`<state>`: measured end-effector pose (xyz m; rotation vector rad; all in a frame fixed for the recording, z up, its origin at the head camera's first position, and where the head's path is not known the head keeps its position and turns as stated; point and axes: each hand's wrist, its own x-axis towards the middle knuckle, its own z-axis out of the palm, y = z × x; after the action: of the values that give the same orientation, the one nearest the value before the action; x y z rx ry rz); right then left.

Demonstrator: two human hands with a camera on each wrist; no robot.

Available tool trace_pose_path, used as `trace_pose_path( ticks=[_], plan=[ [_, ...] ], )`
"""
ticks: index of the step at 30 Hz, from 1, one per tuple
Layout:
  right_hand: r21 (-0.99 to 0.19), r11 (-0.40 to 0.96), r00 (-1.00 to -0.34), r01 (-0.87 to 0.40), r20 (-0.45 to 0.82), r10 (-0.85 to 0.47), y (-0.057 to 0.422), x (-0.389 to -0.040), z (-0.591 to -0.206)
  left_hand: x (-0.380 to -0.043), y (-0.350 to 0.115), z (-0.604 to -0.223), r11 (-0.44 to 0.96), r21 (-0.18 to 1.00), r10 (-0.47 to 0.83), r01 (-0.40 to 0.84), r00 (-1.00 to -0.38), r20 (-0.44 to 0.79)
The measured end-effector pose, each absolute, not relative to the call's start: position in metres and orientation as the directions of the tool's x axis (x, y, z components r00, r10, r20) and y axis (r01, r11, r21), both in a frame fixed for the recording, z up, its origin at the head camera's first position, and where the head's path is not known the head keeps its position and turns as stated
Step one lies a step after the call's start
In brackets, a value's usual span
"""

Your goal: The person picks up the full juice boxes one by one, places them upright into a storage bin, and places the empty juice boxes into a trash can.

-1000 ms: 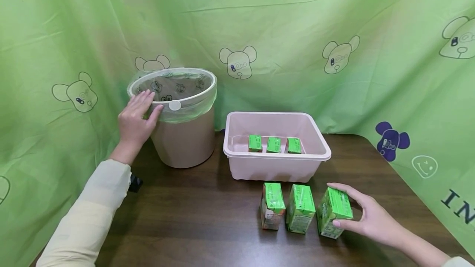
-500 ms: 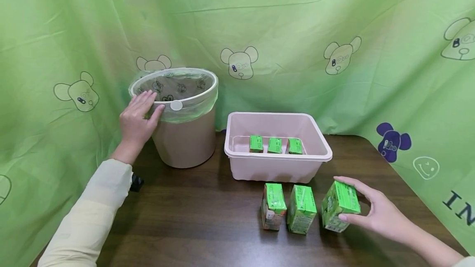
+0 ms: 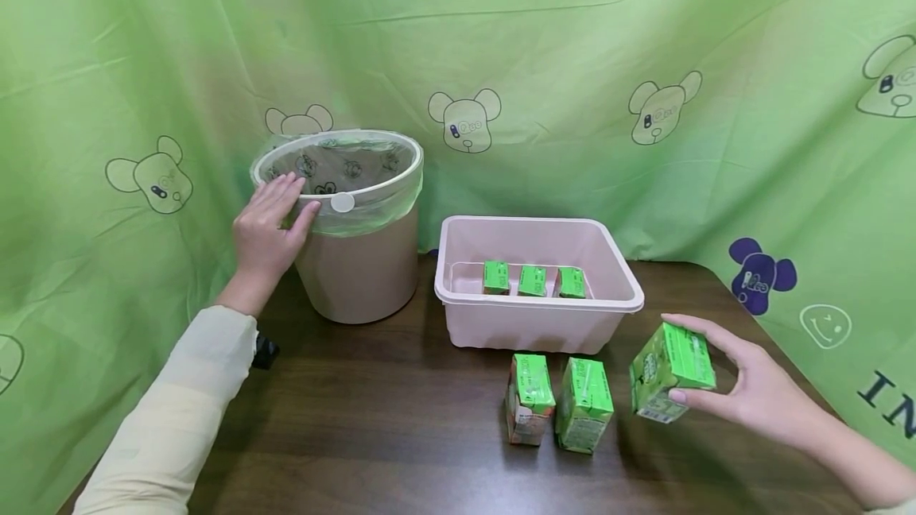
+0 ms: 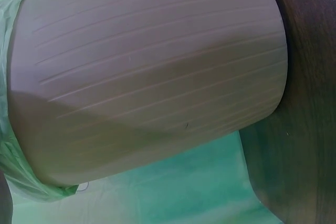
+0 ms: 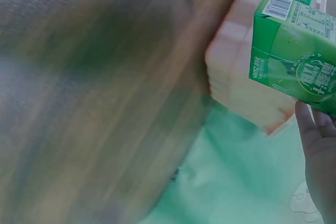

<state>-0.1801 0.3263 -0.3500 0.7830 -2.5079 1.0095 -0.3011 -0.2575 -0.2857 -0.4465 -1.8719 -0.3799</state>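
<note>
In the head view my left hand [image 3: 268, 233] rests on the near-left rim of a trash can [image 3: 361, 272] lined with a clear green bag [image 3: 368, 217]. Its fingers lie straight over the rim, with the thumb lower on the outer side. My right hand [image 3: 751, 384] grips a green juice box [image 3: 673, 372], tilted and held above the table. The right wrist view shows this juice box [image 5: 294, 51] with fingertips against its edge. Two more juice boxes, one green [image 3: 584, 404] and one with a reddish side [image 3: 529, 400], stand upright to its left.
Behind the standing boxes is a pale pink plastic bin [image 3: 533, 324] with three green-topped juice boxes [image 3: 532, 280] inside. The dark wooden table [image 3: 372, 427] meets a green printed curtain [image 3: 558, 30] at the back and sides. A small black object [image 3: 265, 352] lies beside the left sleeve.
My right hand has lifted the juice box off the table, moving it up and to the right and tilting it. The left hand stays on the trash can rim.
</note>
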Motion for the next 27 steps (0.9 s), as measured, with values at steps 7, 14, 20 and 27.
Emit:
trace_pose_path(
  ticks=[7,14,20,27],
  plan=[
    [-0.508,0.588,-0.77,-0.629,0.509,-0.384,0.323,-0.185,-0.33,-0.301,-0.259,-0.285,0.879,0.041,0.12,0.475,-0.304,0.945],
    [-0.504,0.583,-0.763,-0.637,0.519,-0.385,0.317,-0.189,-0.313,-0.304,-0.259,-0.287,0.874,0.052,0.115,0.482,-0.311,0.943],
    [-0.52,0.544,-0.749,-0.659,0.521,-0.41,0.307,-0.196,-0.3,-0.304,-0.26,-0.288,0.872,0.045,0.121,0.488,-0.304,0.945],
    [-0.522,0.511,-0.729,-0.683,0.538,-0.423,0.293,-0.208,-0.29,-0.303,-0.26,-0.287,0.879,0.015,0.146,0.477,-0.298,0.943]
  ],
)
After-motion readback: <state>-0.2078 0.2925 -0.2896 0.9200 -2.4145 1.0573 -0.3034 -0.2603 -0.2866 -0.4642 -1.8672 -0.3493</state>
